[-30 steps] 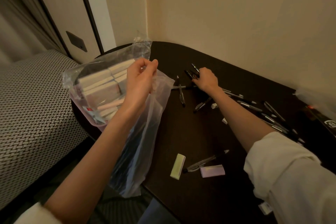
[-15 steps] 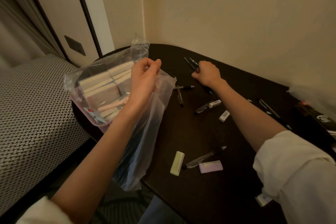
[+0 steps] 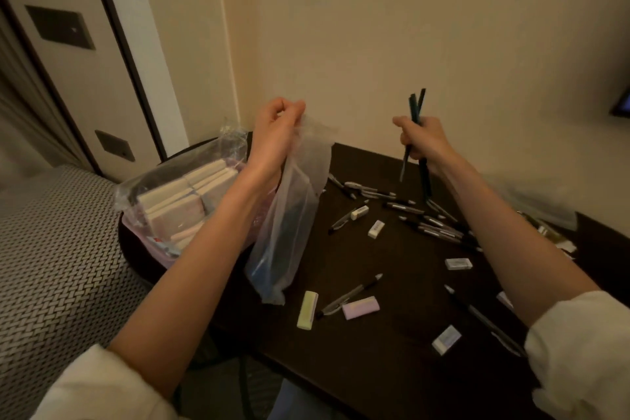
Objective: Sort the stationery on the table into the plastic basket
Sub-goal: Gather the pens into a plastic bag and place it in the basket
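Sorting looks roughly half done. Left hand (image 3: 278,133) pinches the top of a clear bag (image 3: 289,225) holding some pens; right hand (image 3: 424,143) grips a bunch of pens (image 3: 416,106) upright. Beside the left forearm, the basket (image 3: 160,254) already holds pale blocks. Below the right hand, loose pens (image 3: 433,227) and erasers (image 3: 376,229) remain on the table (image 3: 392,351).

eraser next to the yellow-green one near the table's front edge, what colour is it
Pale lilac eraser, seen in the head view, the only one.
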Available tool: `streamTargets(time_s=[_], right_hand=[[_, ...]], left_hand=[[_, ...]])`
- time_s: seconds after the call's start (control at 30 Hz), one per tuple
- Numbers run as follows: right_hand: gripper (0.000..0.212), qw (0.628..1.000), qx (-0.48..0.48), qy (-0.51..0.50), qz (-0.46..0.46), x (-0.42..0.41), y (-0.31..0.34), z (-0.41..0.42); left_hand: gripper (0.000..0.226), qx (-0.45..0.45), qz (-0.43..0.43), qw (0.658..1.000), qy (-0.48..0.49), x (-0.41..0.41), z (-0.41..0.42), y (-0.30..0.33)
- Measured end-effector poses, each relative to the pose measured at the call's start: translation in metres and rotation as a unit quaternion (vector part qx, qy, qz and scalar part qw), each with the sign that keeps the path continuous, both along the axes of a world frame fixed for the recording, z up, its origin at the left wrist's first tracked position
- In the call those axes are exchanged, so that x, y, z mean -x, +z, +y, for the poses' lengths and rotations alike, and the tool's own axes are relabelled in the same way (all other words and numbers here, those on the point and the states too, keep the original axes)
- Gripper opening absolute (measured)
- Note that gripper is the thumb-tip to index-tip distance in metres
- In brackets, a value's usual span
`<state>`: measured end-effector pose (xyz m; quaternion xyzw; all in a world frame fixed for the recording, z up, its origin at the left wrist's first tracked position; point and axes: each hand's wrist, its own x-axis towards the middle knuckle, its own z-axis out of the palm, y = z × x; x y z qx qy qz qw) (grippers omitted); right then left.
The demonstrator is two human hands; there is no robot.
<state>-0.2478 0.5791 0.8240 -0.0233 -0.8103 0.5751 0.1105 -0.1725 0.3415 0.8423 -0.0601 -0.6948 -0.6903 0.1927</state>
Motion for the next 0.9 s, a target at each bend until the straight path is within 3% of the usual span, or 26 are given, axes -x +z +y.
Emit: streamTargets(time_s=[0.13,0.23,0.33,0.4,0.5,0.6,0.77,0.9], right_hand=[[0.035,0.988,0.156,-0.006,0.009,-0.023,0.030,0.012],[0.034,0.951,0.308,-0.006,0.015,-0.037,0.041,0.016],[0.028,0.929,0.371,-0.004,0.023,-0.047,0.045,0.021],[0.030,0.937,0.348,-0.020,0.032,-0.054,0.049,0.023],[0.045,0.968,0.240,-0.044,0.063,-0.069,0.058,0.022],[0.055,0.971,0.212,-0.001,0.115,-0.090,0.065,0.018],[0.052,0.947,0.224,0.086,0.215,-0.123,0.066,-0.007],[0.042,0.971,0.105,0.099,0.191,-0.131,0.059,-0.025]], left_hand=[[0.029,0.033,0.055,0.998,-0.020,-0.001,0.006,0.014],[0.028,0.109,0.039,0.992,-0.056,0.000,0.012,0.006],[0.023,0.168,0.051,0.980,-0.099,-0.002,0.017,-0.002],[0.020,0.193,0.057,0.971,-0.126,-0.006,0.020,-0.002],[0.016,0.220,0.063,0.960,-0.164,-0.012,0.023,-0.005],[0.015,0.228,0.067,0.955,-0.177,-0.016,0.025,-0.010],[0.015,0.224,0.074,0.956,-0.177,-0.017,0.025,-0.015],[0.016,0.206,0.071,0.958,-0.184,-0.019,0.026,-0.014]])
